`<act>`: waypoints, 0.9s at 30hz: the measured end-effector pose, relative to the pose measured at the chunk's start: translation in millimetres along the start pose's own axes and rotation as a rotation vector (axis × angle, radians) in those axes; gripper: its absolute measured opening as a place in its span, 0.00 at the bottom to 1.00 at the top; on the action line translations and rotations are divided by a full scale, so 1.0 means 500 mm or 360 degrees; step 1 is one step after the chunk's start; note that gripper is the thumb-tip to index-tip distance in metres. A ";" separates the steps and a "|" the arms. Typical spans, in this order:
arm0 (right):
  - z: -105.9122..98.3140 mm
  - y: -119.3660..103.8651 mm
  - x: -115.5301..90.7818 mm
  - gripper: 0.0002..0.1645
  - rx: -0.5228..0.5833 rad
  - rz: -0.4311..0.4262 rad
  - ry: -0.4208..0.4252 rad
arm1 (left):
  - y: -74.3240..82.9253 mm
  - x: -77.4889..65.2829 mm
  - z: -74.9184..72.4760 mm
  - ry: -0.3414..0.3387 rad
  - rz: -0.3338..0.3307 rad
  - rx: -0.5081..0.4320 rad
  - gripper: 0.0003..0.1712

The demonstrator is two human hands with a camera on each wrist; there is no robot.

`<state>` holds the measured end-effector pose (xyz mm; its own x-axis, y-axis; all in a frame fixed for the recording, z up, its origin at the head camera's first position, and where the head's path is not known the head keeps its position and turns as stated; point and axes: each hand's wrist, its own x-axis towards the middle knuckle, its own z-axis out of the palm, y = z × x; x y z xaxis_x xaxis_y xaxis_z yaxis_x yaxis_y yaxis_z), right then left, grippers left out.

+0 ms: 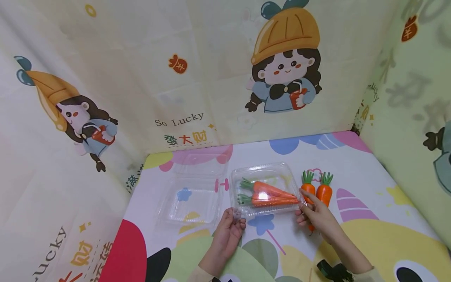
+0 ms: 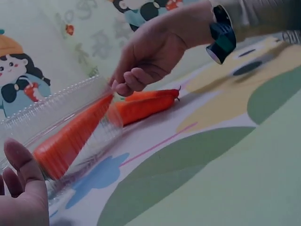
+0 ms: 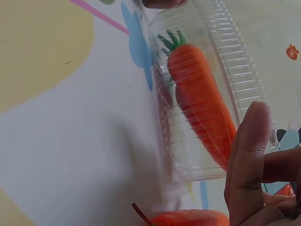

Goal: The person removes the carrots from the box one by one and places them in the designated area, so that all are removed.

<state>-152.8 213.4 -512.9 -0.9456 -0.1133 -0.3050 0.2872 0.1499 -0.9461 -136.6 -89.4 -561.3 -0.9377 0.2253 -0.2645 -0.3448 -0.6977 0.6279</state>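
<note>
A clear plastic clamshell box (image 1: 278, 172), its lid over two toy carrots (image 1: 269, 192), is held at its front corners by both hands. My left hand (image 1: 227, 231) pinches the near left corner between thumb and fingers. At the near right corner, thumb and fingers of my right hand (image 1: 318, 215) grip the edge. Inside, the carrots lie side by side, green tops to the left and tips to the right. The right wrist view shows one carrot (image 3: 202, 99) through the ribbed side wall. In the left wrist view the box is tilted, close over the table.
Two more toy carrots (image 1: 324, 194) lie on the table just right of the box, partly behind my right hand. To the left, a second clear plastic box (image 1: 172, 219) stands with its lid folded back. Printed cloth walls (image 1: 218, 98) enclose the table's back and sides.
</note>
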 end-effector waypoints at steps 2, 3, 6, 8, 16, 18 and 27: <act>0.000 -0.001 -0.001 0.40 0.0002 0.0002 0.0001 | 0.001 -0.001 -0.003 -0.0016 -0.0052 -0.0098 0.12; 0.001 -0.002 -0.002 0.39 0.0005 0.0003 0.0003 | 0.001 -0.001 -0.004 -0.0009 -0.0072 -0.0135 0.12; 0.004 -0.004 -0.003 0.39 0.0012 0.0010 0.0007 | 0.004 -0.002 -0.003 0.0021 -0.0101 -0.0171 0.11; 0.006 -0.006 -0.003 0.39 0.0017 0.0017 0.0014 | 0.006 -0.002 0.000 0.0060 -0.0104 -0.0140 0.10; 0.011 -0.008 -0.003 0.38 0.0017 0.0036 0.0040 | 0.013 -0.005 0.010 0.0242 -0.0027 0.0159 0.09; 0.012 -0.009 -0.002 0.38 0.0012 0.0038 0.0049 | 0.013 -0.006 0.012 0.0269 -0.0014 0.0201 0.11; 0.016 -0.006 -0.003 0.37 0.0003 0.0011 0.0057 | 0.006 -0.011 0.020 0.0331 0.0118 0.0418 0.19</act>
<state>-151.2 205.3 -510.8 -0.9484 -0.0771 -0.3074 0.2939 0.1489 -0.9442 -132.7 -85.7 -550.6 -0.9409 0.0181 -0.3381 -0.3010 -0.5021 0.8107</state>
